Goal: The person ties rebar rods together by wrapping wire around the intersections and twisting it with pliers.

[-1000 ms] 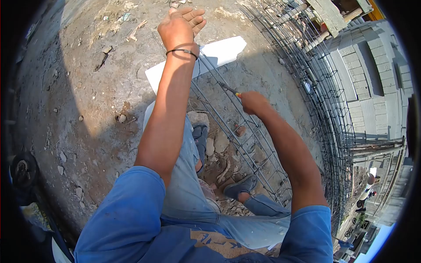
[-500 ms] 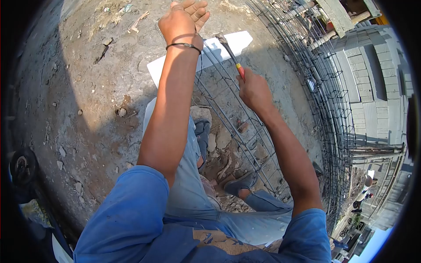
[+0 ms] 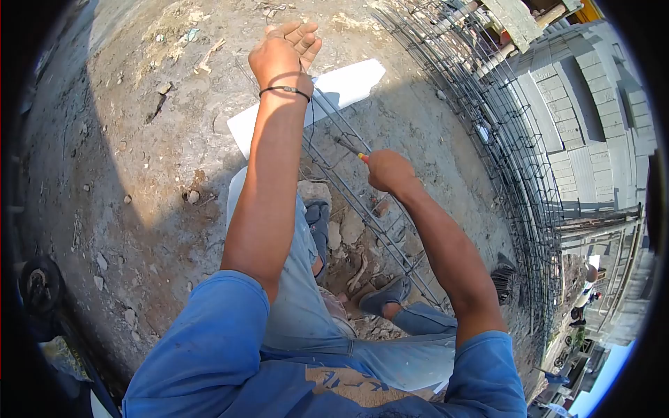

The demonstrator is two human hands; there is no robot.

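Steel bars, thin and grey, make up the narrow frame (image 3: 378,230), and here it is, slanting past the lower edge of the white sheet (image 3: 359,80) and over the rough ground (image 3: 181,132)! Its far end slips out of sight by the left wrist, just above that sheet. The left hand (image 3: 282,59) is up beyond the sheet's upper edge, open, fingers loosely spread; whether its palm or thumb touches a bar, I can't tell. And the right hand (image 3: 389,171), that one's closed firmly round the red-and-yellow handle of the hand tool (image 3: 364,159), with the dark metal head pointing in at the bars; contact there is too small to call. Down below, stones (image 3: 352,226) and a grey shoe (image 3: 387,296) sit close by the frame, while off towards the right a big bundle of cages (image 3: 519,160) curves past.

How does it handle? Stiff along the long bars, I'd judge, hardly fragile, not too heavy but awkward for its length, and perhaps springy at the thin cross-ties. Best grip: a long bar right beside a joint, clear of any wire ends. The tool looks small but solid; hold it well back on that coloured handle.
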